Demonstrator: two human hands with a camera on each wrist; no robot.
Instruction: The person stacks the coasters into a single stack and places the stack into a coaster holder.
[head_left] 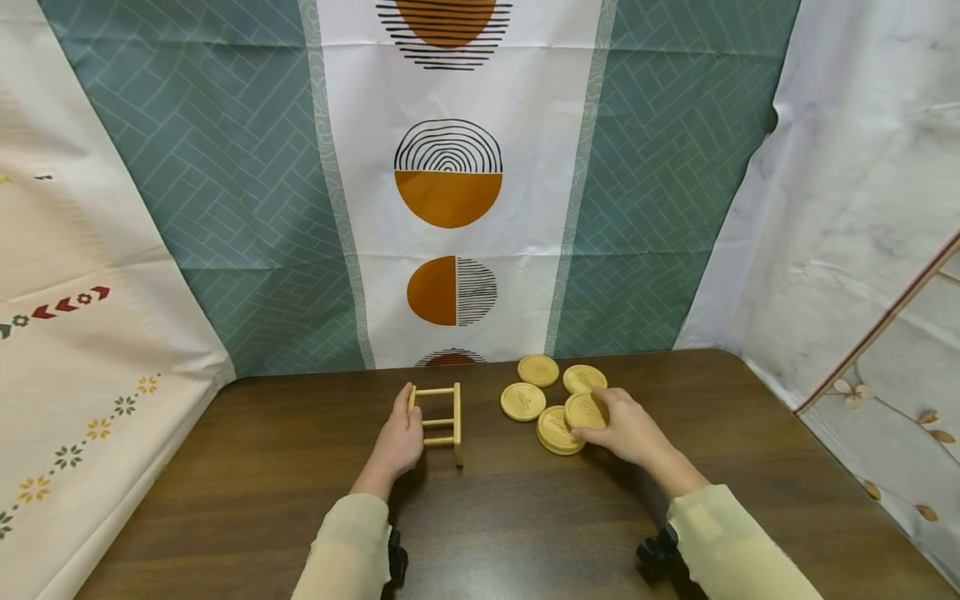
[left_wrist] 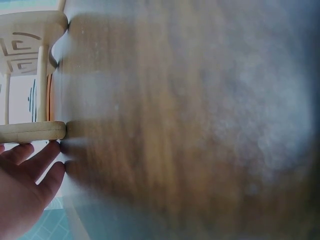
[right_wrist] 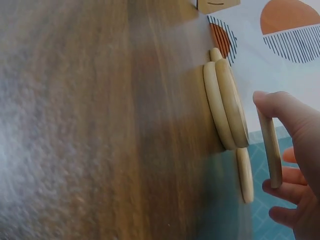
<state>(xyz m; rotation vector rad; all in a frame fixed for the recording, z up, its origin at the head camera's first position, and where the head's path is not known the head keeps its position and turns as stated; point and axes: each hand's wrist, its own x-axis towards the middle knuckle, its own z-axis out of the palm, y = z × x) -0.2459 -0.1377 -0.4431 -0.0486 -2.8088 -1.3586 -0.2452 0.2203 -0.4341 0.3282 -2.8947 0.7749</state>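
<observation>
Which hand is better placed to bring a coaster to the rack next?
Likely the right hand: it already grips a coaster, lifted off the stack, while the left hand holds the rack.

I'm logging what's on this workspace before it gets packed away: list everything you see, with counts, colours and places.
Held disc: 1, pale yellow wood, in the right hand's fingers above the stack
Stacked discs: 2, pale yellow wood, one on the other below the right hand
Single discs: 3, pale yellow wood, around the stack's far side
Rack: 1, pale yellow wood, left of the discs
Table: 1, dark brown, under everything
Back cloth: 1, teal and white with orange-and-black shapes, behind the table
Left cloth: 1, cream with coloured motifs, left side
Right cloth: 1, marbled white, right side
Wrist devices: 2, black, one per wrist
Sleeves: 2, pale cream, on the forearms
Left hand: 1, bare, gripping the rack
Right hand: 1, bare, holding a disc
</observation>
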